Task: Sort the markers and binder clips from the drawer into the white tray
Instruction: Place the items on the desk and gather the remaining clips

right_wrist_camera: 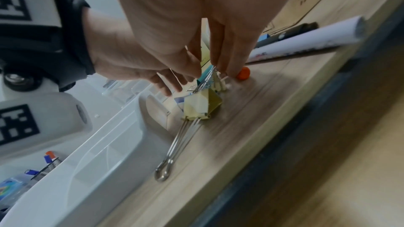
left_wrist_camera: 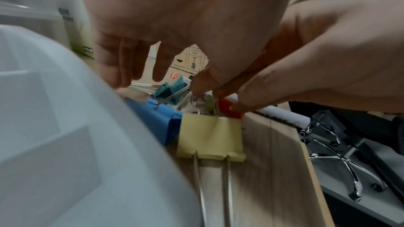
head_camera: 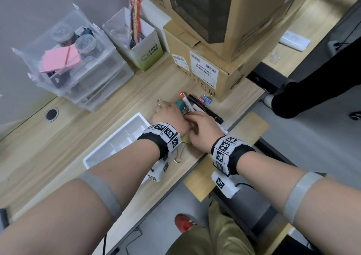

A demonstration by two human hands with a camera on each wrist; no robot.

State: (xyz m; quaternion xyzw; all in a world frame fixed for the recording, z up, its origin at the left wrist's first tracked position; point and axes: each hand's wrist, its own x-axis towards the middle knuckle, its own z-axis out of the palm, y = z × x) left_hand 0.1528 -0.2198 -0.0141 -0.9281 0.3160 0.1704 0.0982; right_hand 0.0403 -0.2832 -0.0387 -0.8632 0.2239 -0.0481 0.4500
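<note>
Right grip point(right_wrist_camera: 210, 68) above yellow clip point(right_wrist_camera: 202, 106)

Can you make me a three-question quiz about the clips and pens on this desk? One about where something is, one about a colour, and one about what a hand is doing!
1. Where is the yellow binder clip?
A. On the desk beside the white tray
B. Inside the tray
C. On the cardboard boxes

2. What colour is the cap on the white marker?
A. Green
B. Red
C. Purple

3. What is the right hand doing?
A. Lying flat on the tray
B. Holding a cup
C. Pinching something small in the pile with its fingertips

Answers:
1 A: the left wrist view shows it lying on the wood, next to the blue binder clip by the tray's edge.
2 B: its red cap shows under the fingertips.
3 C: both wrist views show the fingertips closed together, reaching down among the clips; what exactly they pinch is too blurred to tell.
</note>
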